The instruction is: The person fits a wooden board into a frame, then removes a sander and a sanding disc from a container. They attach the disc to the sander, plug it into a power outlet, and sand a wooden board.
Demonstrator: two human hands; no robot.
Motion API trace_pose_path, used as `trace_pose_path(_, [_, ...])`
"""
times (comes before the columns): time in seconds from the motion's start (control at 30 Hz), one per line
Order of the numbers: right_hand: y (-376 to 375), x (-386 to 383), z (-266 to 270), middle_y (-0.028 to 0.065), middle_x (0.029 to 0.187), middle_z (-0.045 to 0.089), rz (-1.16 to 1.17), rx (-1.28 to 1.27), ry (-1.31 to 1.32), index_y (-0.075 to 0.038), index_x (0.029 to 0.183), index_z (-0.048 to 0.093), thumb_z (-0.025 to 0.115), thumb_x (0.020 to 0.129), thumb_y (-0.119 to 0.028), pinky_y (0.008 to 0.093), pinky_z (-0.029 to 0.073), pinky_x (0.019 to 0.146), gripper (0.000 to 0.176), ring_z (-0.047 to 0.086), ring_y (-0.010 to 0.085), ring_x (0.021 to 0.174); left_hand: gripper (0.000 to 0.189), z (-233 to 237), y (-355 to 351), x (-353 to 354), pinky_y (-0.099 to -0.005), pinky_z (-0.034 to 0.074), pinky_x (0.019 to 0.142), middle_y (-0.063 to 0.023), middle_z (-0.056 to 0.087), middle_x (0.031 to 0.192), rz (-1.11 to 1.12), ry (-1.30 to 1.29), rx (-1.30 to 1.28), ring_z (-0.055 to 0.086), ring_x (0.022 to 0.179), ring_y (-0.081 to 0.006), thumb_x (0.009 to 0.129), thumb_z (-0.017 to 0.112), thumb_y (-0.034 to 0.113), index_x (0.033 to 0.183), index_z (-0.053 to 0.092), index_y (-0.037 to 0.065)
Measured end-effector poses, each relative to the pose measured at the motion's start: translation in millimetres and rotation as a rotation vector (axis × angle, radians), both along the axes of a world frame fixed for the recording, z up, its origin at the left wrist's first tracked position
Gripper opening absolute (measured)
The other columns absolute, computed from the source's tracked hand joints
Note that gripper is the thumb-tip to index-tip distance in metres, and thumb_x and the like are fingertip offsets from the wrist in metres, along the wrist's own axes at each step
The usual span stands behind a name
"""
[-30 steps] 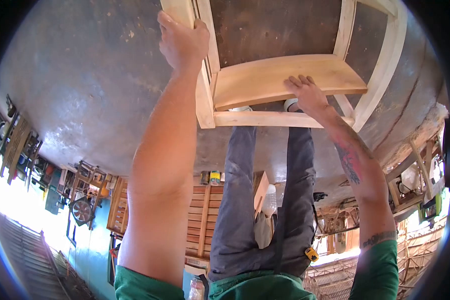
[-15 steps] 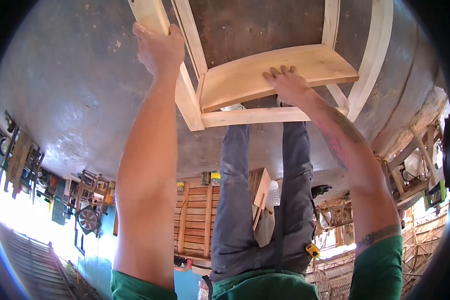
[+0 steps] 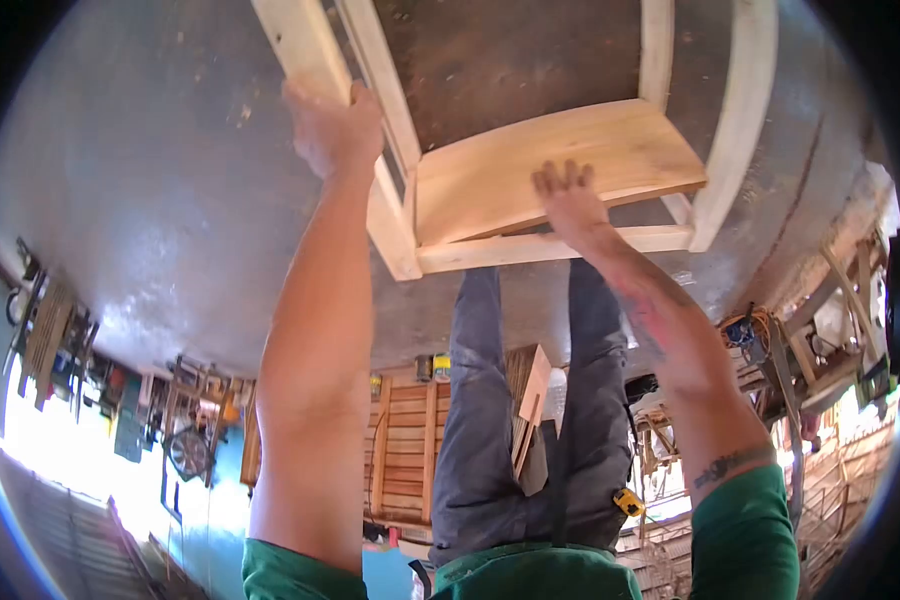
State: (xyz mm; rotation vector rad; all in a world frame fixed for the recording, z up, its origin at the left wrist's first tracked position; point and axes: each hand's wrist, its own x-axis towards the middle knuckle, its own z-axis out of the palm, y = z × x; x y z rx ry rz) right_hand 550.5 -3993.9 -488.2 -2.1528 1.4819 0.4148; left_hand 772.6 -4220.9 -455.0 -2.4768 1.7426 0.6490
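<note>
A pale wooden frame [image 3: 560, 250] lies on the floor in front of my feet, built of long side rails and a short cross rail. My left hand [image 3: 338, 128], slightly blurred, is wrapped around the thick left rail [image 3: 310, 48]. A wide wooden board [image 3: 480, 185] sits at the near end of the frame, tilted against the cross rail, with a wedge-shaped gap at its right. My right hand [image 3: 570, 205] rests over the front edge of this board, palm down, fingers spread. Its right corner reaches the curved right rail [image 3: 738, 130].
Grey concrete floor [image 3: 190, 210] surrounds the frame. Behind my legs, a slatted wooden piece [image 3: 405, 440] and stacked boards [image 3: 530, 390] appear. A fan [image 3: 188, 452] stands at left, wooden clutter [image 3: 800, 350] at right. A yellow tape measure [image 3: 627, 501] hangs at my hip.
The frame, board and both hands sit slightly lower in view. My right hand's fingers are more spread. The board's right end has shifted a little left and toward me relative to the frame.
</note>
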Motion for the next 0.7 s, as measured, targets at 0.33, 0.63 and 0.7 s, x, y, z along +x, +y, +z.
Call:
trace_pose_path(0.33, [-33,-5,-2,0.0162,0.114,0.057,0.011,0.385,-0.111,-0.001,0.117,0.052,0.056,0.08,-0.009,0.0526,0.041,0.082,0.039,0.054,0.0416,0.103,0.073,-4,2,1,-0.0458,0.044,0.093,-0.0262,0.053,0.121,0.006,-0.007,-0.027,0.055,0.11,-0.0401,0.076,0.065,0.025,0.133,0.03,-0.006])
trace_pose_path(0.63, [-34,-8,-9,0.0158,0.114,0.054,0.025,0.457,-0.132,-0.002,0.123,0.05,0.055,0.081,-0.01,0.0547,0.042,0.079,0.043,0.055,0.0423,0.098,0.074,-13,5,2,-0.0433,0.045,0.094,-0.0259,0.054,0.121,-0.018,-0.035,-0.054,0.056,0.109,-0.0399,0.077,0.066,0.029,0.133,0.032,-0.006])
trace_pose_path(0.7, [-10,4,-16,0.0172,0.122,0.052,-0.027,0.403,-0.071,-0.003,0.125,0.049,0.057,0.081,-0.012,0.0556,0.042,0.085,0.045,0.052,0.0439,0.104,0.078,-12,9,7,-0.0443,0.046,0.092,-0.0264,0.055,0.119,-0.03,-0.03,-0.018,0.057,0.108,-0.0411,0.077,0.068,0.032,0.134,0.031,-0.005])
